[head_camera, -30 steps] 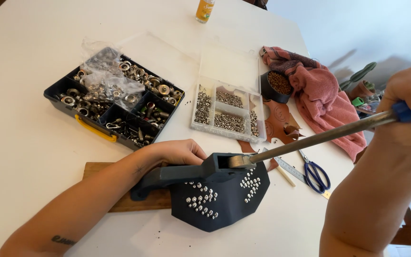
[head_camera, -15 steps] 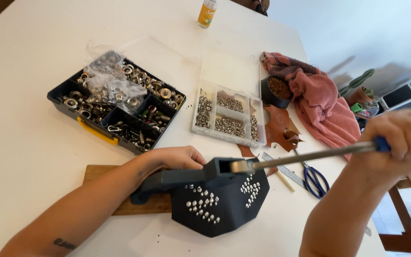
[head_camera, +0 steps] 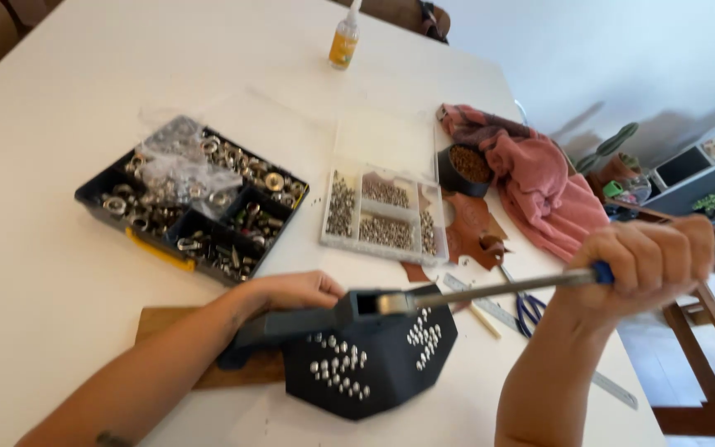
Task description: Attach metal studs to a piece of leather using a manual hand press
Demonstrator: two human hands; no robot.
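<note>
At bench edge, right hand [head_camera: 651, 261] closed around the press lever [head_camera: 498, 288], whose long axis runs leftward to the press head [head_camera: 378, 304] over the studded black piece [head_camera: 370, 360]; left hand [head_camera: 291, 291] steadies the press body.

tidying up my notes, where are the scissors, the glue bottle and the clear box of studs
scissors [head_camera: 530, 310], head view, on the blue handle loops by the table's right edge
glue bottle [head_camera: 343, 45], head view, on its orange body at the far end of the table
clear box of studs [head_camera: 384, 217], head view, on its middle compartment
</note>
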